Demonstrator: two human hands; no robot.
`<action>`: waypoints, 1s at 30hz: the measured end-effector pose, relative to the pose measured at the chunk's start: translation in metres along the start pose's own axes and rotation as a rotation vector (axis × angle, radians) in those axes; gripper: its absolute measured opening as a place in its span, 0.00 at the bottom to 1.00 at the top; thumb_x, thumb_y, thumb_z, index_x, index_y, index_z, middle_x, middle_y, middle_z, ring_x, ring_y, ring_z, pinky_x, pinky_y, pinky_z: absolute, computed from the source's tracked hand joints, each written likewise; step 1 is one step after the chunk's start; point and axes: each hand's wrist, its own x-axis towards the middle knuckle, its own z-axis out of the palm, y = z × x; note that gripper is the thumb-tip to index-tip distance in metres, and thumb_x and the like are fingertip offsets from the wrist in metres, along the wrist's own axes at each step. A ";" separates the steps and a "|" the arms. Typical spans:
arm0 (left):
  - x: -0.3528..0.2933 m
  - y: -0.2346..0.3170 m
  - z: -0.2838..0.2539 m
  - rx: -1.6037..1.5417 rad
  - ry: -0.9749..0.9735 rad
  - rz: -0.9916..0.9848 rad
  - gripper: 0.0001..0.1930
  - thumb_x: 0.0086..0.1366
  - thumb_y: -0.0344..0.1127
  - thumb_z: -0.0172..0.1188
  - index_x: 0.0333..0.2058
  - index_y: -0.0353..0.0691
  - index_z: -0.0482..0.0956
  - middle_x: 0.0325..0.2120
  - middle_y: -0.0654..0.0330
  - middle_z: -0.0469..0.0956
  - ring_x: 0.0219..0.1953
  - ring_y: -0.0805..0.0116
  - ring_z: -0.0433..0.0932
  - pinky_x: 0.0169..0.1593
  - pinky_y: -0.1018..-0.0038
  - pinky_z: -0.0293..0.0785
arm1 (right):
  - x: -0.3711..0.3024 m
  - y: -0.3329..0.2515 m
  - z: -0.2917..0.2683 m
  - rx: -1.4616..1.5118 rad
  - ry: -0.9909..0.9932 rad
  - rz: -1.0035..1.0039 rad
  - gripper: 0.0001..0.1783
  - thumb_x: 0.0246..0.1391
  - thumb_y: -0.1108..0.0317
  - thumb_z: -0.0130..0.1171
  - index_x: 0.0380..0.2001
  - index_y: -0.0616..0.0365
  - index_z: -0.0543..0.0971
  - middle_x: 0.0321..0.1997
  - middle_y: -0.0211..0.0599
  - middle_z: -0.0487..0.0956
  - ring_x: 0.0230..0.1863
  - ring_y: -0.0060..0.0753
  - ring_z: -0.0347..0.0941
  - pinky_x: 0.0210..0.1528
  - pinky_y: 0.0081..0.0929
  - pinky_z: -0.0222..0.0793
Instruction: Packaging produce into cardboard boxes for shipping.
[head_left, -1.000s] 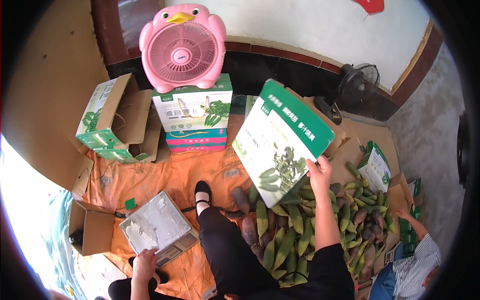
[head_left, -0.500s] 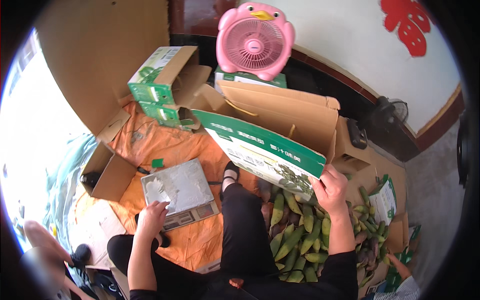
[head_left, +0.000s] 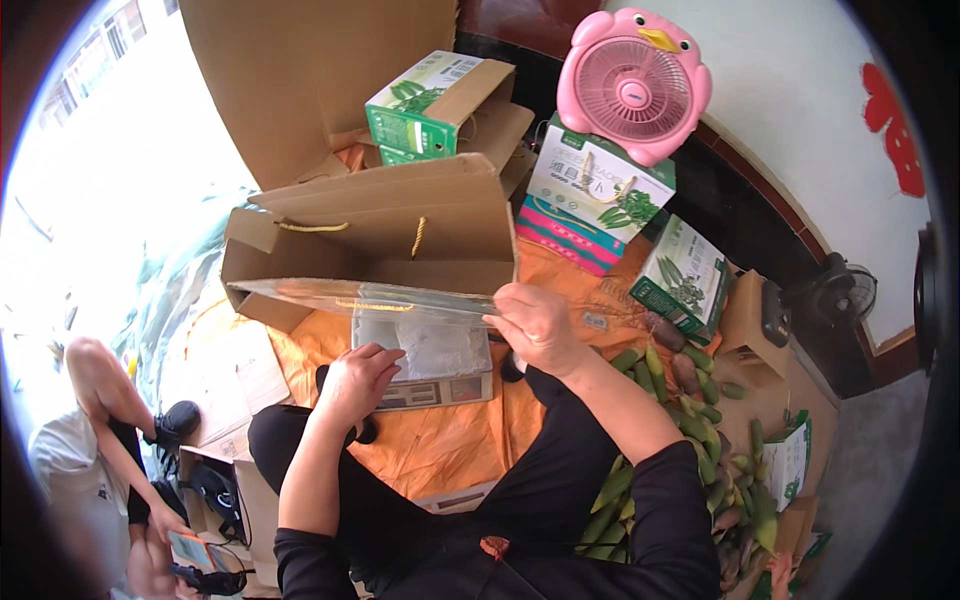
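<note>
My right hand (head_left: 538,325) grips the near right corner of an open-topped cardboard carton (head_left: 370,250), pinching its edge between thumb and fingers. The carton is tilted, with its brown inside and yellow rope handles showing; its near side hangs over the far part of a grey weighing scale (head_left: 440,390). By the scale's left side my left hand (head_left: 358,385) has its fingers loosely stretched out over the platform, with nothing seen in them. Whether the carton touches the scale cannot be told.
To my right lies a heap of green, pointed radish-like vegetables (head_left: 715,440). A pink bird-shaped fan (head_left: 635,85) stands on a white-and-green carton (head_left: 600,185). More cartons (head_left: 430,105) stand at the back. An orange sheet (head_left: 420,455) covers the floor. Another person (head_left: 75,470) sits at left.
The carton has moved left, from above the vegetables to over the scale, with my right hand still on its corner. The view has turned left. My left hand remains by the scale.
</note>
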 end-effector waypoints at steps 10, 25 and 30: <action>0.006 0.004 -0.029 0.217 0.426 0.104 0.29 0.46 0.33 0.69 0.50 0.42 0.74 0.42 0.55 0.73 0.46 0.52 0.70 0.50 0.59 0.66 | -0.049 0.084 0.053 0.069 -0.384 0.309 0.09 0.46 0.72 0.62 0.34 0.54 0.82 0.39 0.38 0.79 0.40 0.44 0.75 0.41 0.34 0.71; 0.032 -0.006 -0.012 0.442 0.154 -0.015 0.11 0.47 0.26 0.65 0.32 0.44 0.82 0.29 0.63 0.72 0.39 0.63 0.72 0.48 0.65 0.65 | -0.062 0.094 0.013 -0.032 -0.533 0.307 0.08 0.43 0.75 0.62 0.30 0.61 0.79 0.38 0.36 0.79 0.41 0.41 0.75 0.44 0.35 0.70; 0.029 0.000 -0.006 0.457 0.204 0.000 0.05 0.47 0.27 0.62 0.26 0.43 0.81 0.26 0.64 0.70 0.36 0.63 0.72 0.41 0.67 0.68 | -0.067 0.091 -0.018 0.102 -0.371 0.489 0.07 0.49 0.75 0.59 0.34 0.63 0.81 0.37 0.37 0.79 0.38 0.33 0.77 0.42 0.26 0.71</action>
